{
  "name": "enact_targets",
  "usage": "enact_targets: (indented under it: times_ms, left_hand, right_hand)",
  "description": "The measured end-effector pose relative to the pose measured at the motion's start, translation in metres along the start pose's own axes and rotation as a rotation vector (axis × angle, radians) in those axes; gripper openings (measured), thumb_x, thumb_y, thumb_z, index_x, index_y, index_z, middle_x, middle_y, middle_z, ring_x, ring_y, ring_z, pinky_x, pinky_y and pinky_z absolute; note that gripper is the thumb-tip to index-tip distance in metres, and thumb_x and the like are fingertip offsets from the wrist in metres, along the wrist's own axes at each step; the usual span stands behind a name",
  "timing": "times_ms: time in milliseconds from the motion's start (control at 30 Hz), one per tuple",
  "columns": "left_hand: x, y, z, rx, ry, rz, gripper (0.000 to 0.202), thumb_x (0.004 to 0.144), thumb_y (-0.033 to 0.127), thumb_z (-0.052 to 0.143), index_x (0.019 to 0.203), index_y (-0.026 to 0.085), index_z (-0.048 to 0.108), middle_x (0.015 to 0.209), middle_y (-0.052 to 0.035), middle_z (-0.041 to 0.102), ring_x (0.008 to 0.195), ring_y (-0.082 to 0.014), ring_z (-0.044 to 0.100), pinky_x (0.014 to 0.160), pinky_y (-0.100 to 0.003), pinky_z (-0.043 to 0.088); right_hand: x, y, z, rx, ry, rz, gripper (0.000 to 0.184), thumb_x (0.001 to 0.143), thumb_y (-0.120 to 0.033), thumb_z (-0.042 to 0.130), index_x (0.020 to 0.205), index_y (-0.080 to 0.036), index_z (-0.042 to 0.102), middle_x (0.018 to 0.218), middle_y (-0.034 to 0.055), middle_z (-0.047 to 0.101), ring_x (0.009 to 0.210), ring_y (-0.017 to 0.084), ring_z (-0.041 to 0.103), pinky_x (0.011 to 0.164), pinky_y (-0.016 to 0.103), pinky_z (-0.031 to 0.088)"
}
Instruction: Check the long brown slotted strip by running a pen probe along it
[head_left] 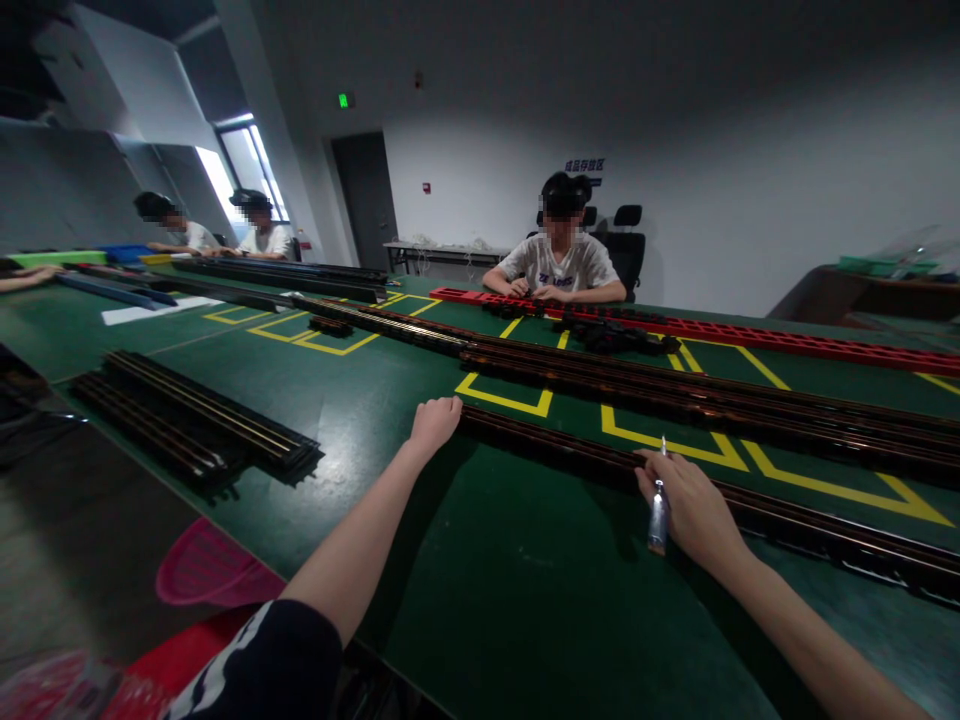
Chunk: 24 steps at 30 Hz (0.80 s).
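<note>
A long dark strip with coppery rails [555, 437] runs across the green table [517, 570] in front of me. My left hand [437, 424] is closed around its far left end, with the fingertips partly hidden behind the hand. Farther right, my right hand [694, 500] rests over the same strip, fingers curled. A slim silver metal tool [658, 520] is held in it, the thin tip pointing up and the wider end toward me; its exact kind is unclear. Beyond my hands, a bundle of similar strips [600, 375] lies roughly parallel.
Stacked strips [202, 415] lie at the left table edge, above a pink basket [214, 565]. Yellow tape outlines [510, 400] mark the tabletop. Across it, a person [562, 260] works behind a long red rack [750, 342] and black parts [615, 335]. Other people sit far left.
</note>
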<state>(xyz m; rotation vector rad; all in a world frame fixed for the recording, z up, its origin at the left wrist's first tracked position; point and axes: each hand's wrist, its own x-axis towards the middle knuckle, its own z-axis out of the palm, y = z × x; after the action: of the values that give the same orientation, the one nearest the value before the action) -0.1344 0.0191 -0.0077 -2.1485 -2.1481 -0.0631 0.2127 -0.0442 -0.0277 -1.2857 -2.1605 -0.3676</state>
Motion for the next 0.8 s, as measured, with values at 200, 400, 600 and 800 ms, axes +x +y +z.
enact_targets:
  times_ms: [200, 400, 600, 800]
  left_hand:
    - [0.001, -0.002, 0.003, -0.028, 0.007, 0.011, 0.04, 0.096, 0.017, 0.023, 0.108, 0.014, 0.061, 0.107, -0.0165, 0.068, 0.101, -0.0271, 0.064, 0.081, -0.037, 0.048]
    - [0.002, -0.004, 0.005, -0.034, 0.013, 0.016, 0.039, 0.095, 0.016, 0.025, 0.11, 0.014, 0.061, 0.111, -0.0171, 0.067, 0.103, -0.0275, 0.063, 0.082, -0.037, 0.047]
    - [0.002, -0.003, 0.003, -0.054, 0.012, 0.002, 0.039, 0.095, 0.018, 0.026, 0.106, 0.015, 0.063, 0.11, -0.0153, 0.067, 0.102, -0.0263, 0.063, 0.081, -0.034, 0.047]
    - [0.0, 0.002, 0.003, -0.119, 0.028, -0.033, 0.045, 0.097, 0.019, 0.018, 0.102, 0.016, 0.062, 0.109, -0.013, 0.069, 0.096, -0.0238, 0.065, 0.081, -0.034, 0.046]
  right_hand:
    - [0.005, -0.002, -0.003, 0.067, 0.015, 0.096, 0.053, 0.091, -0.062, 0.022, 0.073, -0.021, 0.051, 0.07, 0.0095, 0.062, 0.06, 0.021, 0.058, 0.055, 0.035, 0.048]
    - [0.008, 0.005, 0.0, 0.111, 0.022, 0.126, 0.051, 0.088, -0.068, 0.026, 0.07, -0.024, 0.043, 0.079, 0.0096, 0.067, 0.067, 0.023, 0.064, 0.056, 0.035, 0.049]
    - [0.011, 0.011, 0.002, 0.059, -0.02, 0.114, 0.055, 0.083, -0.074, 0.029, 0.071, -0.023, 0.045, 0.079, 0.0098, 0.066, 0.067, 0.023, 0.063, 0.055, 0.034, 0.047]
    - [0.016, 0.009, 0.001, 0.032, -0.016, 0.136, 0.059, 0.081, -0.078, 0.022, 0.068, -0.024, 0.041, 0.065, 0.0069, 0.059, 0.056, 0.021, 0.056, 0.05, 0.031, 0.04]
